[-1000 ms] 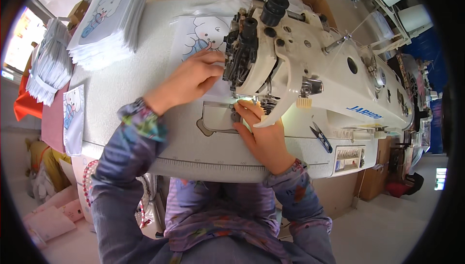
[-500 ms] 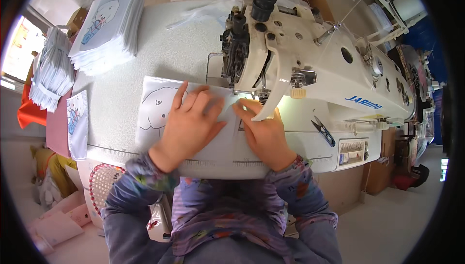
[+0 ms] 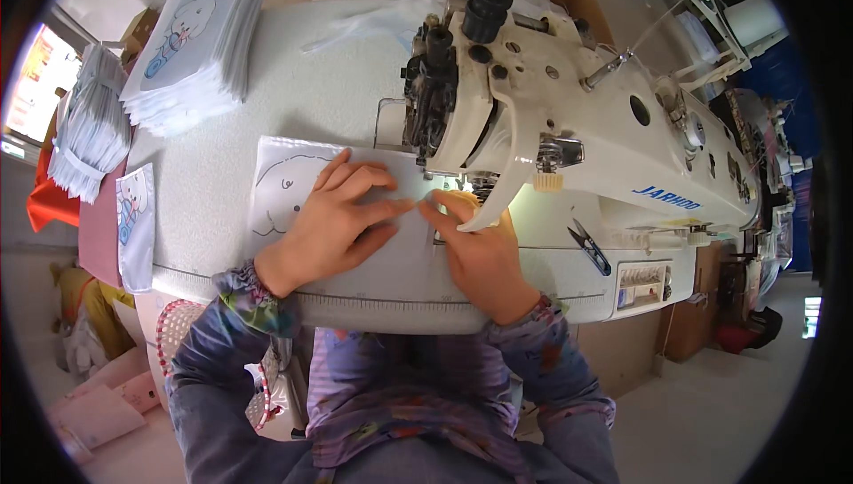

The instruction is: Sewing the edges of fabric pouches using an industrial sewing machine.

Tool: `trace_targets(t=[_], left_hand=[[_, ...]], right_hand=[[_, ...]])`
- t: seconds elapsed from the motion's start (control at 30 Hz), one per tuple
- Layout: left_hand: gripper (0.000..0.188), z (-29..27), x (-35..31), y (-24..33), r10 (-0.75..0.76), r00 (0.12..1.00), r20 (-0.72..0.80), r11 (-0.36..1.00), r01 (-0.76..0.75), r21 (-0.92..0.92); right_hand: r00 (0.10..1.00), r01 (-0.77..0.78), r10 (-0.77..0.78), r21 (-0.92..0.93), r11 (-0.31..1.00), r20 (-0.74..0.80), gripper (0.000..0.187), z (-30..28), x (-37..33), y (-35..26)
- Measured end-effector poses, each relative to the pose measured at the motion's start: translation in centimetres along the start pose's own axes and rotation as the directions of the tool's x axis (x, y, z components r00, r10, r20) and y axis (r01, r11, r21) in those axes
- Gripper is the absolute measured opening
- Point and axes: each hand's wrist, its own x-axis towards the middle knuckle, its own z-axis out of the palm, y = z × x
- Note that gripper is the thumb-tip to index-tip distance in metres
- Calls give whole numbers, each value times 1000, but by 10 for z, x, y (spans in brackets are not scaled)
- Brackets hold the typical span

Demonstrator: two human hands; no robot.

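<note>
A white fabric panel [image 3: 283, 186] printed with a cartoon animal's head lies flat on the sewing machine table, its right edge near the needle area. My left hand [image 3: 333, 222] rests on it, fingers stretched apart, index fingertip close to my right hand's fingertips. Beside the presser foot, my right hand [image 3: 487, 262] pinches the panel's edge between thumb and fingers. The pale lever of the sewing machine [image 3: 569, 93] crosses in front of those fingers and hides part of them. Lamplight falls on the cloth by the needle, whose tip I cannot make out.
Thread snips [image 3: 589, 247] lie to the right, beside an inset tray [image 3: 641, 287] of small parts. At the far left stand a stack of printed panels [image 3: 191, 49] and a tied bundle [image 3: 89, 124]. A folded printed piece [image 3: 136, 226] sits at the table's left edge.
My left hand has shifted slightly left and its fingers have settled, index finger now reaching toward the right hand. The right hand stays by the presser foot. The whole view has moved a little.
</note>
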Motion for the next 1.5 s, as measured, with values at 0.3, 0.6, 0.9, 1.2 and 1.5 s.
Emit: trace_targets(t=[0.3,0.6,0.9,1.2,1.5], left_hand=[[41,-9,14,-35,132,982,136,959,-92,-270],[51,-15,24,-47,117,969,218,983,-82,-161],[57,12,-2,2,-48,994,94,948,16,317],[60,31,-32,59,-200,980,21,965,193,178],[33,26,-29,38,-68,994,-82,996,63,-57]], right_hand=[[1000,-19,19,-33,999,5,56,-1,1,-5],[1000,1,-3,-90,996,-22,57,5,4,-5],[999,-38,36,-86,996,-27,59,6,3,0],[999,-47,47,-46,998,-1,53,-1,3,3],[1000,-27,28,-14,1000,12,48,-6,2,3]])
